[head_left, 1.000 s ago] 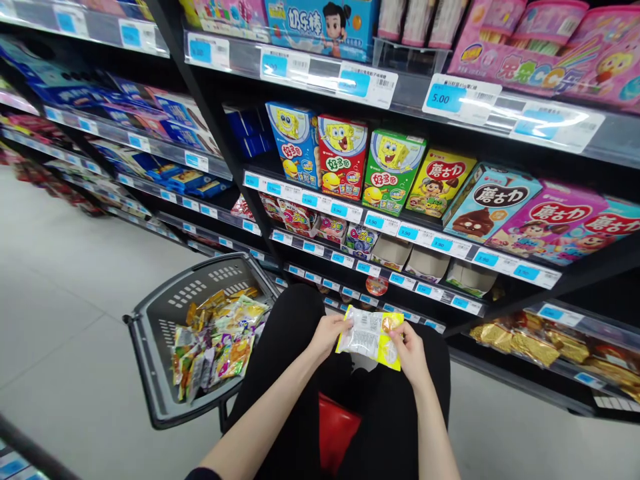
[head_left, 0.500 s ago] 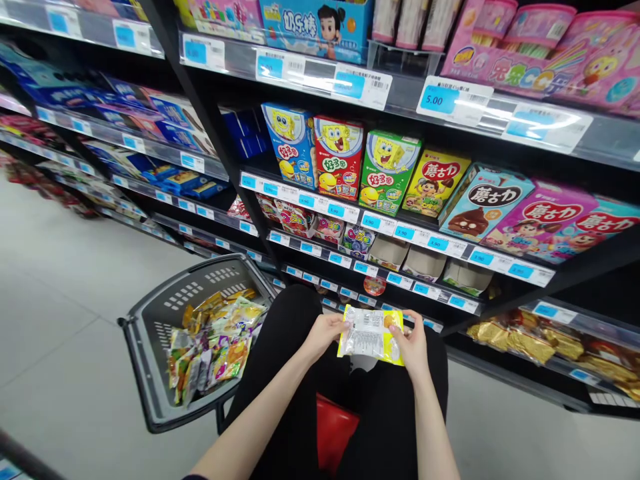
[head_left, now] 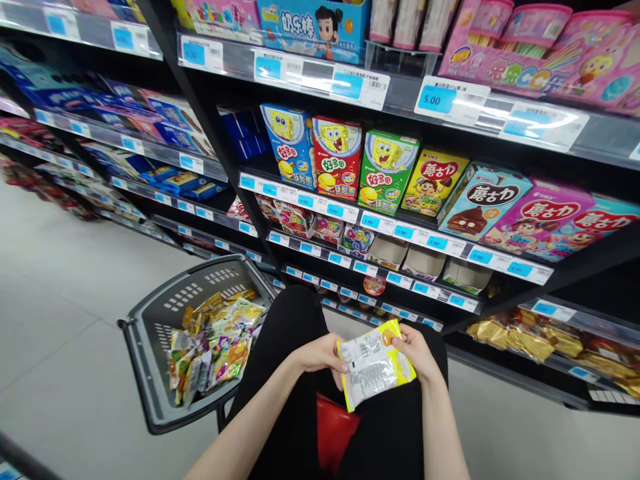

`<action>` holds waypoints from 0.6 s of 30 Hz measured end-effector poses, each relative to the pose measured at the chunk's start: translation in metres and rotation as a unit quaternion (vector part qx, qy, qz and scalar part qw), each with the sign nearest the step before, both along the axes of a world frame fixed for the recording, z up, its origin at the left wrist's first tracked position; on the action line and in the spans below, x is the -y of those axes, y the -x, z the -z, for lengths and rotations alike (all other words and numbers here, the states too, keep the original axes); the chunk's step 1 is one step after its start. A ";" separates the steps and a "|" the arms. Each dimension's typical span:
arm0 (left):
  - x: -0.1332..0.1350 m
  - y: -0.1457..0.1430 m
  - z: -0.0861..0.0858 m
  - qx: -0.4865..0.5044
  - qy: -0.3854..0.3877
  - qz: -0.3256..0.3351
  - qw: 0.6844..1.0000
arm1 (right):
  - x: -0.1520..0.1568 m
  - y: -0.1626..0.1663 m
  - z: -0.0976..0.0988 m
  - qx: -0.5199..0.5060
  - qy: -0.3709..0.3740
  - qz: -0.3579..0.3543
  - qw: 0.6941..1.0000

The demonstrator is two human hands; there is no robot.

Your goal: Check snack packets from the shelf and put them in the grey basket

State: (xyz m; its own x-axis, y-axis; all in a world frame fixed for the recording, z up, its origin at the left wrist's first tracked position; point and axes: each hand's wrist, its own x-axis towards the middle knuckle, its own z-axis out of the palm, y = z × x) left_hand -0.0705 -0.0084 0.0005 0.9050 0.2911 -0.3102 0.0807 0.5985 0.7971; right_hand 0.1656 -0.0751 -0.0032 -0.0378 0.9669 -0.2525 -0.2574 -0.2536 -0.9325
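Note:
Between my hands, over my lap, I hold a yellow and white candy packet (head_left: 374, 365) with its printed back turned up and its right side tilted upward. My left hand (head_left: 324, 355) is closed on the packet's left edge, thumb on top. At the upper right corner my right hand (head_left: 414, 348) pinches it, the thumb over the orange fruit picture. Fingers beneath the packet are hidden. To the left of my knees stands a grey shopping basket (head_left: 145, 373), holding a pile of colourful snack packets (head_left: 220, 340).
Ahead, shelves carry a green snack box (head_left: 388, 170), a red snack box (head_left: 337, 157) and several other boxes. Open cartons (head_left: 423, 262) sit on the shelf below. Gold-wrapped packets (head_left: 530, 337) lie at the lower right. A red object (head_left: 335, 437) shows between my legs.
The packet has come lower and closer to me and has turned, its right side now higher than its left. Both hands moved with it and kept hold. The basket stays put.

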 end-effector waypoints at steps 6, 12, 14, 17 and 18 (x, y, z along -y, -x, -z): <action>-0.001 -0.002 0.001 -0.005 0.006 -0.049 0.999 | 0.002 -0.002 -0.001 -0.030 -0.016 0.059 0.998; -0.004 -0.002 -0.002 -0.020 0.009 -0.069 0.997 | 0.002 -0.001 -0.002 -0.005 -0.026 0.111 0.993; -0.005 -0.002 -0.002 -0.018 0.005 -0.069 0.997 | 0.002 0.000 -0.001 0.005 -0.019 0.120 0.993; -0.005 -0.002 -0.002 -0.018 0.000 -0.072 0.997 | 0.002 0.000 0.001 0.010 -0.013 0.129 0.992; -0.005 -0.002 -0.001 -0.019 -0.001 -0.071 0.997 | 0.002 0.000 0.002 0.006 -0.014 0.129 0.992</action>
State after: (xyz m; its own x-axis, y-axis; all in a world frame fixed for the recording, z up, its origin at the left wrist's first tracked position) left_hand -0.0687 -0.0035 0.0019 0.8422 0.4163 -0.3426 0.0252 0.6043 0.7963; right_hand 0.1655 -0.0766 -0.0049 0.2148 0.9506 -0.2240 -0.2992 -0.1543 -0.9416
